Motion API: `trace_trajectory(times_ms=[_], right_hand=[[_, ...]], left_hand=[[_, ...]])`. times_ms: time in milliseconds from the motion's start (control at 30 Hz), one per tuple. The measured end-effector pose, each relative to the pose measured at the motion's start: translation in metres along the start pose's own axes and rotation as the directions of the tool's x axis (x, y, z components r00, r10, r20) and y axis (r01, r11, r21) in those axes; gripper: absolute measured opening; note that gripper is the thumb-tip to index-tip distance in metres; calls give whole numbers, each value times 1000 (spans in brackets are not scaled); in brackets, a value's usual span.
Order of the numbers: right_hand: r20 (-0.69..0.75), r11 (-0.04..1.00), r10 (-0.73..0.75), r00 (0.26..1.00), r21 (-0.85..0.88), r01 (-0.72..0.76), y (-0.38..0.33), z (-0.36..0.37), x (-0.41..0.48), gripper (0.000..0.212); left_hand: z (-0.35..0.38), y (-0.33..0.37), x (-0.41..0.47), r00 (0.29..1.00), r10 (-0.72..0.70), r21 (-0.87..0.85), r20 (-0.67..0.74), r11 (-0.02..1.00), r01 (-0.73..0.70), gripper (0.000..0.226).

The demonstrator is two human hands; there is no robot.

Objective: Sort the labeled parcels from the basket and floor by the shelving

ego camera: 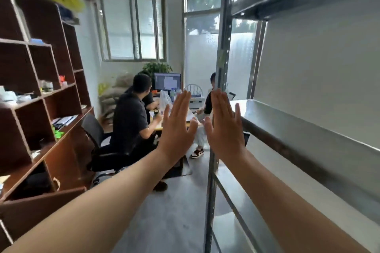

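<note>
One brown cubby shelf (41,96) stands far left, cluttered. Next, a seated person (131,113) narrows the aisle. Centre: left hand (176,129) flat, fingers straight and together, empty. Just beside it, right hand (225,129) in the same pose, also empty. Metal shelving (287,125) at right, with its post behind that hand. Parcels and basket are not in view. Risks: gaze too high to find floor parcels; knuckles striking the post when reaching down.
</note>
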State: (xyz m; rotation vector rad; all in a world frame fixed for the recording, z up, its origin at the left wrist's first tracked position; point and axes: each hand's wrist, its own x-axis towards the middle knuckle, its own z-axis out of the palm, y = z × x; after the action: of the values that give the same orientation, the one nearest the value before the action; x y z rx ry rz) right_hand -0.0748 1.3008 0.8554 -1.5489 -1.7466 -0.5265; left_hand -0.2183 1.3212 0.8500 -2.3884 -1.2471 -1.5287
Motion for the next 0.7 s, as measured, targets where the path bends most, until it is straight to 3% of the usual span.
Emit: trace_trajectory(times_ms=[167, 400, 567, 700], right_hand=[[-111, 989, 59, 992, -130, -73, -11, -45, 3, 73], [-225, 954, 113, 968, -247, -169, -37, -86, -20, 62], [-232, 884, 196, 953, -379, -274, -41, -123, -65, 65], [-261, 800, 263, 929, -479, -361, -26, -179, -111, 62]], left_hand=[[-30, 16, 23, 993, 119, 9, -17, 993, -118, 64], [-38, 42, 12, 968, 247, -151, 39, 959, -239, 64], [-11, 83, -20, 956, 278, -259, 91, 934, -247, 62], [1, 136, -44, 905, 404, -391, 132, 860, -327, 64]])
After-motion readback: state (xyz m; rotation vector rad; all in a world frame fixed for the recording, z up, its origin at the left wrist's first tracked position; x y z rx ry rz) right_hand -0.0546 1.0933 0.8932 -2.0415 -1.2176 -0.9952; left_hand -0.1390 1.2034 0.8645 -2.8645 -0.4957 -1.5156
